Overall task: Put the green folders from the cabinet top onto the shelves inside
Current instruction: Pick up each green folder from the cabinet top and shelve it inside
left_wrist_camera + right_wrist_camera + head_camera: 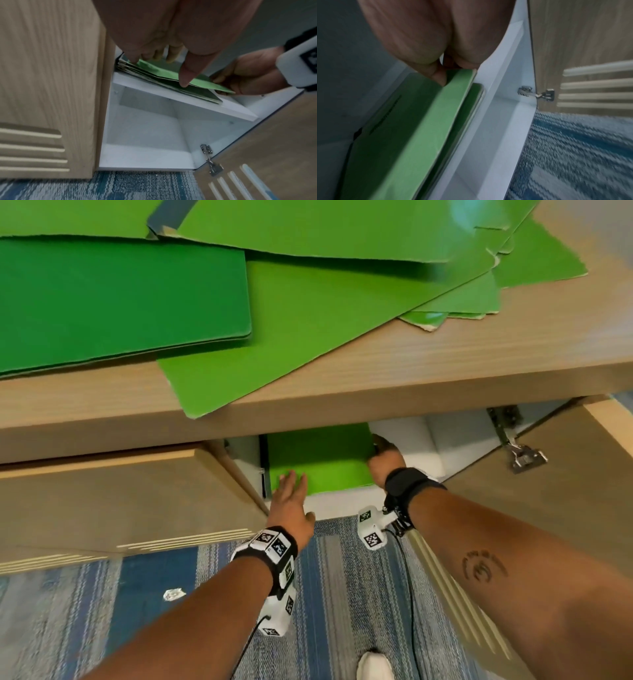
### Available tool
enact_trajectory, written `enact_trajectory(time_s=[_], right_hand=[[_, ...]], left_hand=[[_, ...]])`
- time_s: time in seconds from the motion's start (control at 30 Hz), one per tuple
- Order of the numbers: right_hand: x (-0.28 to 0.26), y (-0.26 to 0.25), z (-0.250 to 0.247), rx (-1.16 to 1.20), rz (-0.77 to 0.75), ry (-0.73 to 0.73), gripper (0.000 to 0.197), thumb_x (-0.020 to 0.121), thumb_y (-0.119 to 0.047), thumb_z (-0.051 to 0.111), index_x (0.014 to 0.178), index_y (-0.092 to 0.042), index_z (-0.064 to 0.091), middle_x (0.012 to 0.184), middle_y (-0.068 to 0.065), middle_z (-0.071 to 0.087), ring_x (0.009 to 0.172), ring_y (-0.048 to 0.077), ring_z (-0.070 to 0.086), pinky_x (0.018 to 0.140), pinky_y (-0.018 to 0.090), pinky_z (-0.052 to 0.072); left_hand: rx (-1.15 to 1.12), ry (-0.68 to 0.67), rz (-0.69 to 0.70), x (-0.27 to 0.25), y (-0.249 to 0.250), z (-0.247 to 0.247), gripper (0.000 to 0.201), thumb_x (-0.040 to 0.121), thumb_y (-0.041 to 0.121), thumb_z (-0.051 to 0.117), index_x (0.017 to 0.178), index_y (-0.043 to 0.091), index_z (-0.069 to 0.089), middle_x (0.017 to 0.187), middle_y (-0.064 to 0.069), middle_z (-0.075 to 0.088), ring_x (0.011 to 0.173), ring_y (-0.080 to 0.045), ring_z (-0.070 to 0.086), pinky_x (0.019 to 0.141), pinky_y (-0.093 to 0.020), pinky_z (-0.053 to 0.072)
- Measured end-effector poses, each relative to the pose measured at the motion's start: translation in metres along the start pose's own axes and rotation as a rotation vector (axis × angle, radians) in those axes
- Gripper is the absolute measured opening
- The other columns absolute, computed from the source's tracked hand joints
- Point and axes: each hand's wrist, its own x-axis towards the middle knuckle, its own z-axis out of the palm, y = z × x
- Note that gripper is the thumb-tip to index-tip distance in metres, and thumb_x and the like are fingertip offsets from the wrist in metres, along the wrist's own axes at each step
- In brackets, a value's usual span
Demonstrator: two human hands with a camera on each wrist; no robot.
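Several green folders [308,313] lie spread over the wooden cabinet top [445,361]. Below, a stack of green folders [318,460] [171,81] rests on the white upper shelf [188,105] inside the open cabinet. My right hand [383,457] [240,79] grips the right edge of the top folder [426,128], thumb on its upper face. My left hand [291,494] [171,58] lies flat with straight fingers on the near left part of the same folder. The fingertips of both hands are partly hidden under the cabinet top in the head view.
The left cabinet door [102,498] stands beside my left hand; the right door [548,474] is swung open with its metal hinge [520,453] showing. The lower compartment [145,142] is bare white. Blue striped carpet [342,594] and a white shoe [375,666] are below.
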Motion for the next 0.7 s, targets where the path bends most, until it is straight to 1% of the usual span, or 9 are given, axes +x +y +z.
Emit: enact_trajectory(time_s=[0.03,0.1,0.23,0.3,0.4,0.5,0.57,0.63,0.7], right_hand=[[0.003,-0.002,0.0,-0.072,0.001,-0.006,0.041,0.092,-0.002,0.043,0.133,-0.004,0.051,0.129,0.02,0.057,0.118,0.034,0.055,0.093,0.026,0.045],[0.01,-0.005,0.0,-0.173,-0.064,0.031,0.043,0.089,-0.002,0.045,0.132,-0.006,0.051,0.129,0.019,0.057,0.119,0.035,0.054,0.098,0.03,0.041],[0.018,-0.009,0.002,-0.321,-0.1,0.06,0.05,0.084,-0.006,0.052,0.134,-0.011,0.048,0.127,0.018,0.056,0.117,0.038,0.053,0.099,0.039,0.043],[0.019,-0.009,0.007,-0.385,-0.121,0.062,0.054,0.084,-0.01,0.051,0.137,-0.014,0.043,0.127,0.017,0.054,0.117,0.038,0.051,0.097,0.039,0.042],[0.018,-0.005,0.015,-0.409,-0.099,0.106,0.06,0.078,-0.019,0.051,0.136,-0.025,0.039,0.132,0.009,0.047,0.117,0.035,0.048,0.092,0.039,0.042],[0.015,0.0,0.021,-0.447,-0.133,0.168,0.052,0.079,-0.017,0.056,0.13,-0.019,0.049,0.123,0.011,0.056,0.112,0.034,0.05,0.088,0.036,0.042],[0.015,0.0,0.022,-0.447,-0.152,0.179,0.048,0.08,-0.015,0.056,0.127,-0.015,0.052,0.121,0.011,0.059,0.113,0.035,0.05,0.088,0.037,0.043],[0.016,-0.001,0.021,-0.401,-0.141,0.165,0.049,0.081,-0.015,0.059,0.129,-0.011,0.05,0.125,0.012,0.056,0.117,0.036,0.047,0.093,0.04,0.044],[0.016,-0.001,0.019,-0.373,-0.115,0.144,0.054,0.081,-0.017,0.063,0.131,-0.007,0.047,0.128,0.014,0.053,0.12,0.037,0.044,0.097,0.042,0.043]], left_hand=[[0.031,-0.018,0.008,0.003,0.0,-0.001,0.079,0.09,0.017,0.054,0.154,0.019,0.006,0.161,-0.003,-0.008,0.148,-0.02,-0.013,0.119,-0.032,-0.006],[0.082,-0.05,0.012,0.012,0.002,-0.003,0.078,0.091,0.016,0.05,0.154,0.019,0.004,0.161,-0.003,-0.008,0.147,-0.021,-0.014,0.117,-0.034,-0.009],[0.208,-0.088,-0.046,0.03,0.002,-0.009,0.077,0.09,0.018,0.047,0.153,0.014,0.003,0.162,-0.006,-0.001,0.148,-0.027,-0.009,0.121,-0.041,-0.003],[0.249,-0.108,-0.059,0.036,0.001,-0.012,0.077,0.09,0.016,0.046,0.153,0.013,0.002,0.161,-0.007,-0.001,0.148,-0.026,-0.008,0.121,-0.04,-0.002],[0.301,-0.14,-0.051,0.036,-0.001,-0.015,0.079,0.089,0.017,0.046,0.153,0.014,-0.001,0.162,-0.005,-0.004,0.148,-0.023,-0.009,0.121,-0.039,-0.004],[0.319,-0.169,-0.053,0.036,-0.003,-0.015,0.082,0.088,0.02,0.046,0.153,0.014,-0.005,0.161,-0.004,-0.008,0.148,-0.022,-0.011,0.121,-0.038,-0.005],[0.318,-0.162,-0.064,0.035,-0.001,-0.014,0.081,0.089,0.022,0.047,0.153,0.015,-0.003,0.162,-0.003,-0.007,0.148,-0.022,-0.01,0.121,-0.04,-0.003],[0.335,-0.135,-0.065,0.035,0.0,-0.012,0.079,0.09,0.026,0.05,0.153,0.017,0.003,0.162,-0.002,-0.001,0.149,-0.025,-0.005,0.121,-0.042,0.003],[0.412,-0.089,-0.055,0.036,-0.001,-0.012,0.079,0.087,0.024,0.056,0.152,0.023,0.01,0.16,-0.003,0.011,0.146,-0.03,0.008,0.118,-0.047,0.014]])
